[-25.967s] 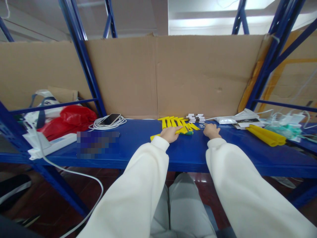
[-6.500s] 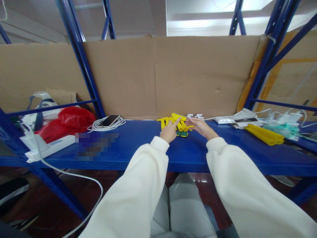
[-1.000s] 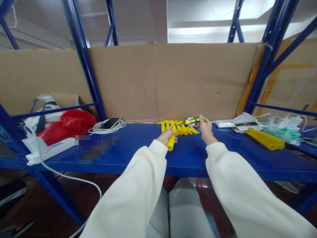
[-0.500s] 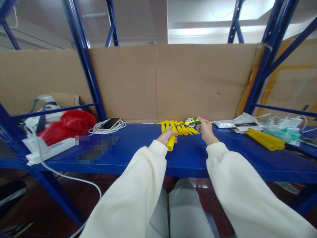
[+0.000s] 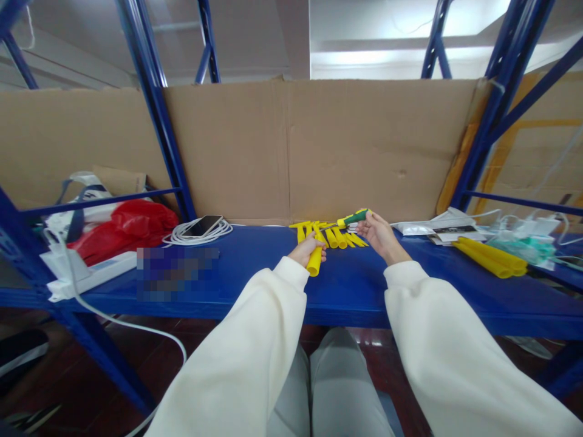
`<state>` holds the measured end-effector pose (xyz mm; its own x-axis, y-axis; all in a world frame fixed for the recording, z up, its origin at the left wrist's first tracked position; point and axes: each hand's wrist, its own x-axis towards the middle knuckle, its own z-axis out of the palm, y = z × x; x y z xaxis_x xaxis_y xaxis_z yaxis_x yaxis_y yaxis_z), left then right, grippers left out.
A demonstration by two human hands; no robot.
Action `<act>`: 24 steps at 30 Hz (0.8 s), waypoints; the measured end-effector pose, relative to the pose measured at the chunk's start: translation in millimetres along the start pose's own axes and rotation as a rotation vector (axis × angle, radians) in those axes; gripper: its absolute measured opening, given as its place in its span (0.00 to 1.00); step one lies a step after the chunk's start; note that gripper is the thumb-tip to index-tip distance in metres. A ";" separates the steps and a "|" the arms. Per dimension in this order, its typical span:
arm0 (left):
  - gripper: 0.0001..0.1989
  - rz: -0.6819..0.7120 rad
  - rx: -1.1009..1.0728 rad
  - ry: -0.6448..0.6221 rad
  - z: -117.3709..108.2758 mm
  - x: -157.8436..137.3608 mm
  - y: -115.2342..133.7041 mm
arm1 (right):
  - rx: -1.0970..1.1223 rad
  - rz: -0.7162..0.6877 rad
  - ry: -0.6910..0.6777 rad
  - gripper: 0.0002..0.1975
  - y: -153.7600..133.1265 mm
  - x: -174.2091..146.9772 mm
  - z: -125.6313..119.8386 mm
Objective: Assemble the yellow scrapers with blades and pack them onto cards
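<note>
My left hand (image 5: 308,250) is closed around a yellow plastic tube (image 5: 314,264), its round open end pointing down toward me. A screwdriver (image 5: 354,218) with a green and yellow handle slants across, its thin shaft reaching to the upper part of that tube. Whether the tip touches or enters the tube I cannot make out. At the butt of the handle, the fingertips of my right hand (image 5: 381,235) hold the screwdriver, while the other fingers curl loosely below it. Just behind both hands lies a row of several more yellow tubes (image 5: 340,240) and thin pointed yellow pieces (image 5: 356,240).
Two larger yellow tubes (image 5: 492,260) lie at the right on the blue shelf (image 5: 255,273), near white packets (image 5: 450,221). At the left are a phone (image 5: 203,226) on a coiled white cable, a red bag (image 5: 132,227) and a power strip (image 5: 107,272). Cardboard (image 5: 228,152) stands behind.
My right hand has shifted slightly right and turned, its grip moving toward the handle's end. The screwdriver's handle now tilts up more. My left hand and its tube have stayed put.
</note>
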<state>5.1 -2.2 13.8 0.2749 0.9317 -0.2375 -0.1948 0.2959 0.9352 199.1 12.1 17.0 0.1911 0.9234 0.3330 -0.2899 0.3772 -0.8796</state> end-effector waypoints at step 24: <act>0.40 0.034 0.067 -0.005 1.6 1.4 -1.3 | 0.088 -0.048 -0.008 0.17 -3.0 0.2 -4.6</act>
<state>7.2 -1.6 12.7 0.2744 0.9397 -0.2043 -0.1406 0.2494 0.9581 204.3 10.8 18.2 0.1997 0.9044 0.3770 -0.3622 0.4256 -0.8293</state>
